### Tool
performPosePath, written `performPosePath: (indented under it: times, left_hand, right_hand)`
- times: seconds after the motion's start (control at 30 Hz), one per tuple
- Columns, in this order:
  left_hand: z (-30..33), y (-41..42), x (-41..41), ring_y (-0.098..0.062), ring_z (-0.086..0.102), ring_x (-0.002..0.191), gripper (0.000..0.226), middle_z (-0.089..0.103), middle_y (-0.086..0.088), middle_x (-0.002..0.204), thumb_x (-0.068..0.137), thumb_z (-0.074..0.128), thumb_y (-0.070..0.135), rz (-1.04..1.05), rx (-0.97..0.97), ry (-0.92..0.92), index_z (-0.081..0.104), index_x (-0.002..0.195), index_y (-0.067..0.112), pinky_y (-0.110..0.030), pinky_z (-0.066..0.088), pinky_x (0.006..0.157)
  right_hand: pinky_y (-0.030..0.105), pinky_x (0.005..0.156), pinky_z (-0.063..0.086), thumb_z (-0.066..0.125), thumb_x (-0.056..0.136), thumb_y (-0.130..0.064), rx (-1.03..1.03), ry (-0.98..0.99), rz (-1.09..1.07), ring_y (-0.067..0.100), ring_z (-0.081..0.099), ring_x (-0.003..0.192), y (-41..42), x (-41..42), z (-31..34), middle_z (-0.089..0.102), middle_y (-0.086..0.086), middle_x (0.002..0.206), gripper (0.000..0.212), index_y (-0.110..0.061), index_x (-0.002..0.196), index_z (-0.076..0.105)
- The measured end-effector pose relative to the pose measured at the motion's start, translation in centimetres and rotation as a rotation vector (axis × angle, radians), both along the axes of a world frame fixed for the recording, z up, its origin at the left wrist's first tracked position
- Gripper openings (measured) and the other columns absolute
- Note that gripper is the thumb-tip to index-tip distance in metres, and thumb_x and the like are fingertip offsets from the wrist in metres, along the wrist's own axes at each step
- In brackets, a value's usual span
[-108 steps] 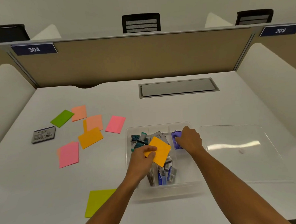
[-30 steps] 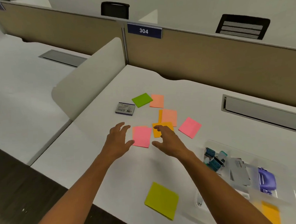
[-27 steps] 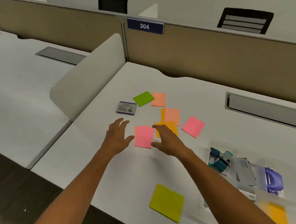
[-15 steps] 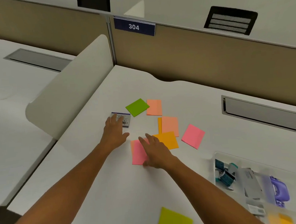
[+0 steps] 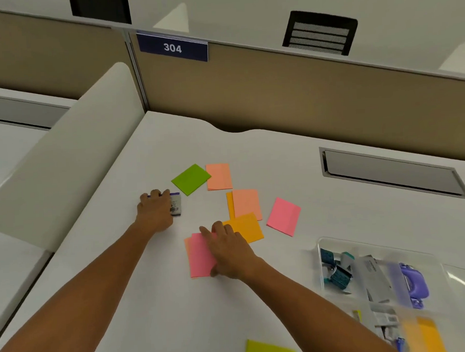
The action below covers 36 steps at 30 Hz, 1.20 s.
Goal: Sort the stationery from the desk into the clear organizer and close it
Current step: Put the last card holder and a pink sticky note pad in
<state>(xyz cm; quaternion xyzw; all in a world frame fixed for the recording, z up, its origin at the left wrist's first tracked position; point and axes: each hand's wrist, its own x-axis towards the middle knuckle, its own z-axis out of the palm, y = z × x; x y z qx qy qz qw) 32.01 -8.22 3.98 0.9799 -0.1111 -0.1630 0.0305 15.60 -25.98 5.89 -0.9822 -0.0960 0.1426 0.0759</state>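
Leftmost on the white worktop (image 5: 157,301), just left of the green note (image 5: 191,179): left hand (image 5: 155,210) lying over a small printed box (image 5: 175,204), fingers (image 5: 155,193) curled round its far edge, most of the box hidden beneath; whether gripped or merely covered, cannot tell. Touching the green note's right corner: a salmon note (image 5: 218,176). Nearer than the green note, toward the front edge: right hand (image 5: 228,252) pressed flat on a pink note (image 5: 200,255), fingers spread, nothing pinched, a paler orange sheet showing under that note's left edge. Beside the right hand, partly under its fingertips: an orange note (image 5: 246,227), overlapped at its far edge by a second salmon note (image 5: 246,204). Right of those, apart: another pink note (image 5: 284,216). Down at the front edge: a yellow-green note (image 5: 270,351). Far right of the green note, at the near corner: the clear organizer (image 5: 322,265), lid off, holding teal binder clips (image 5: 335,274), grey packets, a purple punch (image 5: 414,282) and an orange note, blurred.
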Motion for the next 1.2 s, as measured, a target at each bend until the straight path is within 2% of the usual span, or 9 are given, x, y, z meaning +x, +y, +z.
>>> performPosePath:
  times: [0.07, 0.17, 0.3, 0.37, 0.47, 0.57, 0.83, 1.0, 1.2]
  left_hand:
    - [0.3, 0.2, -0.1, -0.04, 0.035, 0.12, 0.073, 0.035, -0.017, 0.131, 0.078, 0.069, 0.03, 0.057, -0.031, -0.039, 0.034, 0.139, 0.012, -0.047, 0.042, 0.097]
    - [0.7, 0.9, -0.4, -0.038, 0.037, 0.114, 0.078, 0.033, -0.018, 0.125, 0.07, 0.08, 0.035, 0.128, -0.157, -0.028, 0.039, 0.132, 0.01, -0.046, 0.045, 0.091]
    - [0.7, 1.8, -1.5, -0.037, 0.045, 0.106, 0.075, 0.036, -0.018, 0.118, 0.069, 0.081, 0.041, 0.155, -0.234, -0.041, 0.043, 0.124, 0.006, -0.044, 0.045, 0.088]
    - [0.6, 1.9, -2.3, -0.04, 0.05, 0.102, 0.074, 0.04, -0.02, 0.114, 0.071, 0.078, 0.047, 0.212, -0.267, -0.045, 0.044, 0.12, 0.003, -0.044, 0.045, 0.088]
    - [1.1, 1.6, -3.5, -0.041, 0.053, 0.105, 0.074, 0.046, -0.022, 0.114, 0.073, 0.075, 0.051, 0.351, -0.364, -0.038, 0.046, 0.118, 0.0, -0.044, 0.044, 0.092]
    - [2.1, 1.0, -4.2, -0.039, 0.053, 0.108, 0.074, 0.051, -0.023, 0.116, 0.073, 0.078, 0.047, 0.377, -0.419, -0.04, 0.046, 0.121, 0.0, -0.043, 0.044, 0.094]
    - [6.1, -3.7, -7.6, -0.029, 0.053, 0.088, 0.062, 0.059, -0.017, 0.105, 0.077, 0.073, 0.047, 0.345, -0.611, -0.075, 0.051, 0.115, 0.003, -0.035, 0.044, 0.072]
    - [8.5, -7.2, -10.4, -0.029, 0.06, 0.086, 0.073, 0.063, -0.011, 0.098, 0.062, 0.061, 0.06, 0.284, -0.702, -0.05, 0.053, 0.112, 0.008, -0.033, 0.044, 0.068]
    - [9.7, -11.6, -14.0, -0.025, 0.057, 0.09, 0.058, 0.061, -0.008, 0.104, 0.076, 0.076, 0.044, 0.201, -0.727, -0.068, 0.054, 0.116, 0.009, -0.032, 0.044, 0.068]
  right_hand:
    - [0.047, 0.079, 0.049, 0.085, 0.07, -0.033, 0.043, -0.023, -0.033, 0.036, 0.049, 0.108, 0.0, -0.2, 0.3, 0.042, 0.016, 0.127, 0.095, -0.014, 0.144, 0.029]
    - [0.042, 0.069, 0.047, 0.069, 0.085, -0.024, 0.145, -0.006, -0.074, 0.037, 0.056, 0.098, -0.5, -0.6, 1.0, 0.047, 0.013, 0.119, 0.054, -0.011, 0.131, 0.045]
    - [0.046, 0.081, 0.048, 0.059, 0.09, -0.019, 0.341, 0.082, -0.177, 0.03, 0.056, 0.1, -1.4, -1.4, 1.9, 0.057, 0.006, 0.114, 0.027, -0.018, 0.116, 0.054]
    - [0.045, 0.081, 0.05, 0.057, 0.091, -0.018, 0.455, 0.111, -0.214, 0.026, 0.057, 0.097, -1.9, -2.0, 2.7, 0.063, 0.003, 0.109, 0.017, -0.021, 0.108, 0.055]
    - [0.044, 0.081, 0.05, 0.057, 0.093, -0.02, 0.546, 0.076, -0.24, 0.024, 0.059, 0.096, -2.7, -3.1, 3.6, 0.066, 0.002, 0.109, 0.014, -0.022, 0.108, 0.056]
    - [0.042, 0.081, 0.05, 0.059, 0.093, -0.022, 0.626, 0.032, -0.269, 0.021, 0.058, 0.093, -3.5, -4.3, 4.4, 0.067, 0.0, 0.107, 0.014, -0.022, 0.107, 0.056]
    - [0.02, 0.073, 0.043, 0.062, 0.091, -0.025, 0.714, -0.151, -0.373, 0.008, 0.054, 0.086, -7.3, -7.9, 6.5, 0.064, -0.011, 0.099, 0.015, -0.023, 0.106, 0.061]
    - [0.025, 0.079, 0.047, 0.062, 0.092, -0.025, 0.697, -0.168, -0.381, 0.009, 0.055, 0.091, -9.7, -10.9, 7.2, 0.066, -0.008, 0.105, 0.02, -0.022, 0.111, 0.062]
    - [0.02, 0.08, 0.046, 0.062, 0.093, -0.03, 0.714, -0.162, -0.384, 0.007, 0.057, 0.095, -11.9, -14.7, 7.5, 0.066, -0.007, 0.111, 0.023, -0.025, 0.116, 0.06]
